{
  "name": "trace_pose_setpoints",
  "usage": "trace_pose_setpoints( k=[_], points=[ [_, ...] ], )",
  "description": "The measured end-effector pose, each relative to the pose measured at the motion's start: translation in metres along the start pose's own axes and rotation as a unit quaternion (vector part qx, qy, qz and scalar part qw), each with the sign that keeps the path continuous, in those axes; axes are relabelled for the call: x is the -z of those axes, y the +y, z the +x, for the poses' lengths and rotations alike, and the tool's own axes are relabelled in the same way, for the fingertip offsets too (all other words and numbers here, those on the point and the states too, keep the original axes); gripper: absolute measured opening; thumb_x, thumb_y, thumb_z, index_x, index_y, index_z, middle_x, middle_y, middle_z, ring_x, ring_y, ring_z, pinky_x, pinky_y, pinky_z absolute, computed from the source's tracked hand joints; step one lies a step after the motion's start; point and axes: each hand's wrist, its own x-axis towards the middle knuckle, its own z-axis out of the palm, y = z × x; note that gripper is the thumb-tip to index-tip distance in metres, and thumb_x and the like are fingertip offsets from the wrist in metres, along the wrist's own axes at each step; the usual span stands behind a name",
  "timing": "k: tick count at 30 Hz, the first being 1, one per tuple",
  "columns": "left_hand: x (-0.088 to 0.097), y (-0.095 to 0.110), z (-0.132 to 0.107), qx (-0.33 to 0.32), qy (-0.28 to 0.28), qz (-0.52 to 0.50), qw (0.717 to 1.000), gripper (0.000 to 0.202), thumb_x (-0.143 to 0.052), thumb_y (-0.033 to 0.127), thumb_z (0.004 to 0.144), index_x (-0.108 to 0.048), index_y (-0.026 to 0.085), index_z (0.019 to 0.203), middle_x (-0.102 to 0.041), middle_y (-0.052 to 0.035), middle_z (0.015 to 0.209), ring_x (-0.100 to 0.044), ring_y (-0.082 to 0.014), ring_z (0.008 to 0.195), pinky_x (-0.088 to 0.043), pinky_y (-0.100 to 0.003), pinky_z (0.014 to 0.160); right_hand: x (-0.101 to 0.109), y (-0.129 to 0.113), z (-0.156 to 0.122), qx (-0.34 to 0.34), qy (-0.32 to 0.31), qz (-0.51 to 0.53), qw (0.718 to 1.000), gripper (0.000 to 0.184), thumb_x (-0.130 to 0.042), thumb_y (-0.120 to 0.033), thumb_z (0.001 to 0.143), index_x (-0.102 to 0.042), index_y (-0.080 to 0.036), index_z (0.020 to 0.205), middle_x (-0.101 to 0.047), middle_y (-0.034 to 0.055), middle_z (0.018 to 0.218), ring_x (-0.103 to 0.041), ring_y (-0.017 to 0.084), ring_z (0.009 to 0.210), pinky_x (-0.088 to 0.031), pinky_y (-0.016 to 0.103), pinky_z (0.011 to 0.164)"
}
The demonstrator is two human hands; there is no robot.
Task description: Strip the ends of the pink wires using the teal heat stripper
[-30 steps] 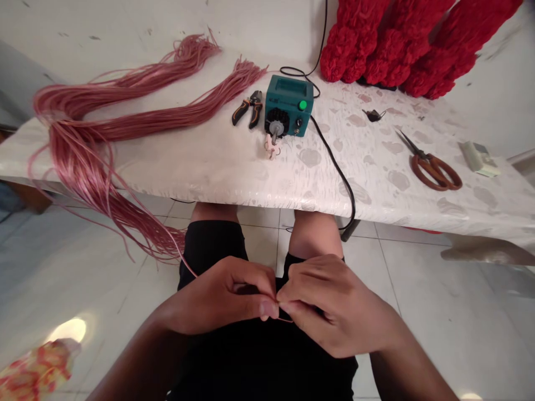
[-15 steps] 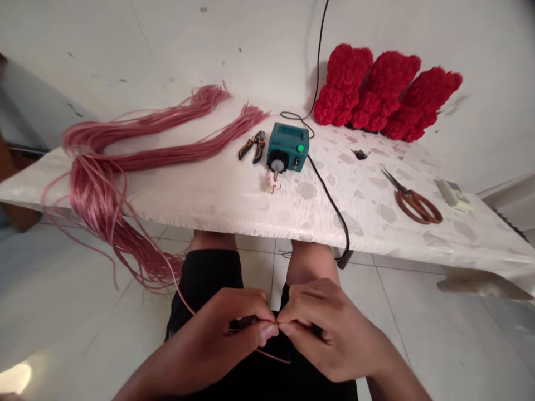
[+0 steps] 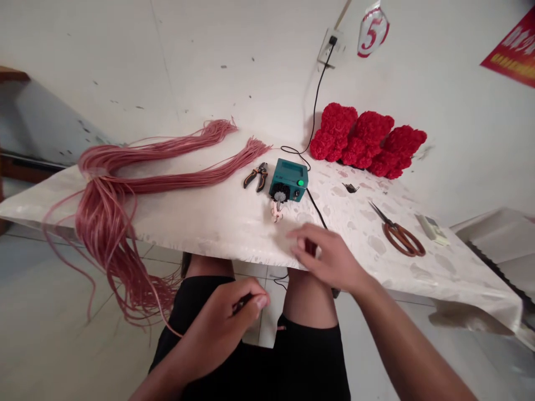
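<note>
Pink cords lie gathered at the left of our table, spilling over its front edge, as one strand runs to our left hand.

From our head camera, we see that hand closed above our lap, thumb pressed to curled fingers, holding the strand. Our right hand, part-open and blurred, hovers at the table's front edge, near a teal machine; we cannot tell whether it grips anything. Pliers lie beside the machine, scissors to the right, and three red floral figures stand behind.
</note>
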Motion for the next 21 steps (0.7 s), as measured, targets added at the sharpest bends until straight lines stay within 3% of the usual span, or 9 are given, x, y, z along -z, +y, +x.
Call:
trace_pose_setpoints(
  k=[3,7,11,16,18,21],
  points=[
    [0.0,-0.001,0.022,-0.019,0.062,0.019,0.998,0.027,-0.05,0.027,0.096,-0.061,0.018,0.073,-0.057,0.0025,0.067,-0.052,-0.0134,0.065,-0.04,-0.024,0.06,0.013,0.026,0.045,0.046,-0.04,-0.182,0.981,0.042,-0.054,-0.017,0.093,-0.057,-0.021,0.135,-0.063,0.0065,0.106,-0.061,0.017,0.082,-0.048,0.031,0.074],
    [-0.003,0.001,0.047,-0.029,0.084,0.024,0.996,0.026,-0.049,0.028,0.098,-0.063,0.017,0.079,-0.06,0.0018,0.07,-0.052,-0.0139,0.068,-0.04,-0.026,0.062,0.017,0.044,0.082,0.128,-0.123,-0.326,0.929,0.038,-0.049,-0.013,0.094,-0.058,-0.018,0.131,-0.062,0.0096,0.108,-0.06,0.023,0.096,-0.046,0.034,0.08],
    [-0.006,0.001,0.061,-0.03,0.081,0.026,0.996,0.025,-0.05,0.027,0.098,-0.062,0.018,0.077,-0.059,0.0027,0.069,-0.049,-0.0128,0.065,-0.036,-0.025,0.058,0.014,0.045,0.092,0.161,-0.139,-0.37,0.904,0.032,-0.047,-0.011,0.097,-0.063,-0.016,0.124,-0.063,0.0091,0.104,-0.059,0.023,0.094,-0.043,0.034,0.079],
    [-0.012,0.0,0.069,-0.004,0.069,0.032,0.997,0.026,-0.05,0.026,0.098,-0.062,0.018,0.077,-0.057,0.0042,0.067,-0.049,-0.0122,0.063,-0.036,-0.025,0.058,0.013,0.043,0.103,0.191,-0.165,-0.382,0.889,0.052,-0.047,-0.003,0.094,-0.051,-0.019,0.143,-0.065,0.0067,0.102,-0.06,0.021,0.088,-0.039,0.032,0.072],
    [-0.013,-0.001,0.071,0.003,0.068,0.033,0.997,0.026,-0.05,0.025,0.098,-0.062,0.019,0.076,-0.058,0.0047,0.067,-0.05,-0.0118,0.063,-0.038,-0.025,0.06,0.013,0.044,0.109,0.201,-0.195,-0.385,0.88,0.049,-0.049,-0.001,0.091,-0.058,-0.02,0.136,-0.066,0.006,0.1,-0.06,0.02,0.085,-0.036,0.031,0.069],
    [-0.014,-0.003,0.072,0.01,0.078,0.031,0.996,0.026,-0.05,0.025,0.097,-0.063,0.019,0.075,-0.06,0.005,0.067,-0.052,-0.0113,0.063,-0.039,-0.024,0.061,0.012,0.046,0.115,0.202,-0.22,-0.379,0.876,0.029,-0.053,-0.003,0.091,-0.067,-0.017,0.112,-0.067,0.006,0.096,-0.061,0.02,0.084,-0.035,0.031,0.066]
  ],
)
